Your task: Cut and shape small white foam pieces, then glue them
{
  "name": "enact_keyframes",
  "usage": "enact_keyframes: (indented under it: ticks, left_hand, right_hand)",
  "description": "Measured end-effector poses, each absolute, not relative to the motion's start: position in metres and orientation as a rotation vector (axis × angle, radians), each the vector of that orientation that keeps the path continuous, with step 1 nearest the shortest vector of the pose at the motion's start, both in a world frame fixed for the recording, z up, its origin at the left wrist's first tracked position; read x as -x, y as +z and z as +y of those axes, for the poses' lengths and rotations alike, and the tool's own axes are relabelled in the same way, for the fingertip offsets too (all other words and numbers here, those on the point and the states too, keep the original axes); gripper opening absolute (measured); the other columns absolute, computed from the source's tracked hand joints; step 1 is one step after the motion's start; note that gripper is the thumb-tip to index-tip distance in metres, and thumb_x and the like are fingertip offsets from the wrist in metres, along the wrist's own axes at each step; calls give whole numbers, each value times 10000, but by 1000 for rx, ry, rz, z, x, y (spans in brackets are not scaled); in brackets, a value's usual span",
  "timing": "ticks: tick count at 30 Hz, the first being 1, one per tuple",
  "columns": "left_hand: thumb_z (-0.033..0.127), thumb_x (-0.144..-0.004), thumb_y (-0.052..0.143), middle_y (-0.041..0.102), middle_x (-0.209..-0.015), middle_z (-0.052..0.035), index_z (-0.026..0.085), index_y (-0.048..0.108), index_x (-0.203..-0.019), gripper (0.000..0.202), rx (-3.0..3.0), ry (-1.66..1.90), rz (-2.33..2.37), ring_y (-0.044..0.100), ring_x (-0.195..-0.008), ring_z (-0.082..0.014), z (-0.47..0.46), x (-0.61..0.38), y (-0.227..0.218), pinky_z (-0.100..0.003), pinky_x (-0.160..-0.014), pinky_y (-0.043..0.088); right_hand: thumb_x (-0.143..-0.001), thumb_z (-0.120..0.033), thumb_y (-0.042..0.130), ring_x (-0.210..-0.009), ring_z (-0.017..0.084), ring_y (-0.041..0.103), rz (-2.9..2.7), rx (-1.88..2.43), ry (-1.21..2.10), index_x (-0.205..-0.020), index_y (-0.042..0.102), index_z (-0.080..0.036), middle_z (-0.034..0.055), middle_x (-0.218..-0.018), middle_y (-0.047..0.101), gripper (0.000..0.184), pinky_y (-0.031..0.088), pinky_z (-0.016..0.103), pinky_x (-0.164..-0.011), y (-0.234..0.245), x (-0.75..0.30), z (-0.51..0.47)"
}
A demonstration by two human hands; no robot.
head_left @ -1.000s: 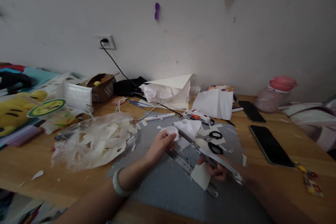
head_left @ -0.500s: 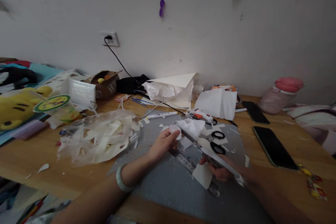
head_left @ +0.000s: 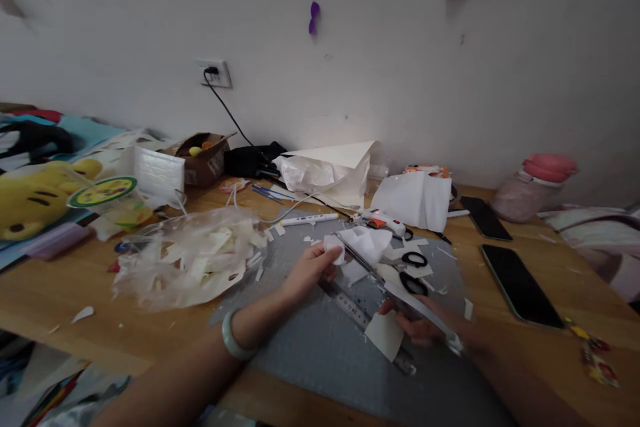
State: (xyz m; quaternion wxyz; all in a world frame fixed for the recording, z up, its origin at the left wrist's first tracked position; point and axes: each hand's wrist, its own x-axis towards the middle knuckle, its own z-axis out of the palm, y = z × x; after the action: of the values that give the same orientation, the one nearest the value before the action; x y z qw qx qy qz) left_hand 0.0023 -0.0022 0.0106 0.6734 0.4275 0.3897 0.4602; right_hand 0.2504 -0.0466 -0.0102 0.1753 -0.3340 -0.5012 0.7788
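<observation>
My left hand pinches a small white piece of paper above a grey cutting mat. My right hand is closed around a long white strip of card that runs up and left toward the paper piece. A cream paper scrap hangs below the right hand's fingers. A clear ruler lies on the mat under both hands. Black-handled scissors rest on white paper offcuts just beyond the hands. A pale bangle sits on my left wrist.
A clear plastic bag of paper scraps lies left of the mat. A glue gun, white marker, folded white papers, a cardboard box and a wall socket with cable stand behind. Two phones and a pink-lidded bottle lie right.
The view has shifted slightly left and down, so everything sits a little further right and higher. Both hands hold the same things in nearly the same pose.
</observation>
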Motion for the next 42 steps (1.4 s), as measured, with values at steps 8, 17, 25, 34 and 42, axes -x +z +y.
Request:
enact_keyframes:
  ticks: [8, 17, 25, 34, 42]
  left_hand:
    - [471, -619, 696, 427, -516, 50, 137, 587, -645, 352, -950, 1062, 886, 262, -438, -56, -2, 1, 11, -228, -435, 216]
    - [436, -607, 690, 443, -524, 36, 152, 551, -588, 317, -1014, 973, 935, 291, -456, -67, -1, 5, 8, -235, -459, 180]
    - [425, -621, 671, 434, -507, 34, 157, 540, -548, 307, -1081, 967, 928, 293, -468, -74, -1, 9, 11, -238, -471, 196]
    - [409, -647, 650, 384, -475, 55, 174, 495, -551, 297, -1065, 997, 911, 268, -439, -68, -2, 7, 14, -247, -455, 177]
    - [472, -707, 574, 512, -490, 26, 160, 593, -672, 314, -1056, 992, 949, 376, -389, -80, 0, 6, 13, -249, -444, 225]
  right_hand:
    - [-636, -592, 714, -425, 9, 139, -1320, 720, 2334, -967, 629, -182, -89, -589, 337, 534, 99, 167, -369, -3, -248, -44]
    - [-670, -530, 712, -401, 22, 173, -1223, 914, 2334, -902, 637, -170, -87, -526, 336, 435, 104, 197, -367, -15, -248, -44]
    - [-682, -445, 717, -453, 41, 266, -1650, 992, 2126, -1056, 591, -173, -82, -579, 394, 480, 230, 189, -427, -14, -254, -45]
    - [-672, -541, 698, -457, 36, 215, -1552, 937, 2192, -967, 578, -187, -79, -623, 353, 477, 167, 198, -400, -5, -253, -45]
    - [-675, -545, 691, -434, 28, 185, -1140, 860, 2393, -890, 628, -177, -75, -548, 345, 431, 114, 192, -384, -16, -252, -41]
